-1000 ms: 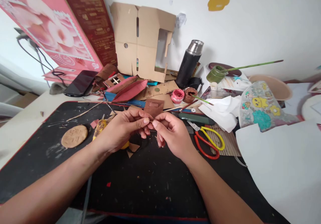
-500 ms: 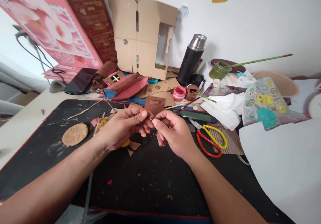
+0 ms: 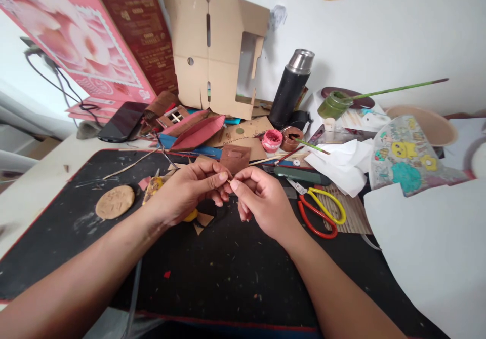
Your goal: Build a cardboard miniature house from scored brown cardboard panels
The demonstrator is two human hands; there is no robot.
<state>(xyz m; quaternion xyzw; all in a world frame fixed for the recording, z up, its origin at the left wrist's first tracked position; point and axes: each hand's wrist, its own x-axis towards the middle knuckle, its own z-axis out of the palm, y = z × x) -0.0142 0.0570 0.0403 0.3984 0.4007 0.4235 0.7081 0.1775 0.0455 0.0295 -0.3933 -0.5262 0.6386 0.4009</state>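
Both hands meet above the middle of the black mat [image 3: 212,288], fingertips almost touching. A tiny thin brown piece [image 3: 229,181], like a bit of stick, shows between them; most of it is hidden by the fingers. My left hand [image 3: 193,189] pinches its one end between thumb and forefinger. At the other end my right hand [image 3: 260,199] is closed in a pinch, thumb on top. Just beyond the fingers lies a brown painted cardboard piece [image 3: 235,159]. A yellow glue gun [image 3: 152,189], as it seems, is partly covered by my left hand.
Scissors [image 3: 322,212] and a dark green cutter [image 3: 299,175] lie on the right. Open pink [image 3: 272,140] and brown [image 3: 292,139] paint jars, a black flask [image 3: 290,90] and cardboard scraps line the back. A round tan disc [image 3: 115,202] lies left.
My hands keep the same pinch on the small piece, with hardly any finger movement. The camera view has shifted slightly.
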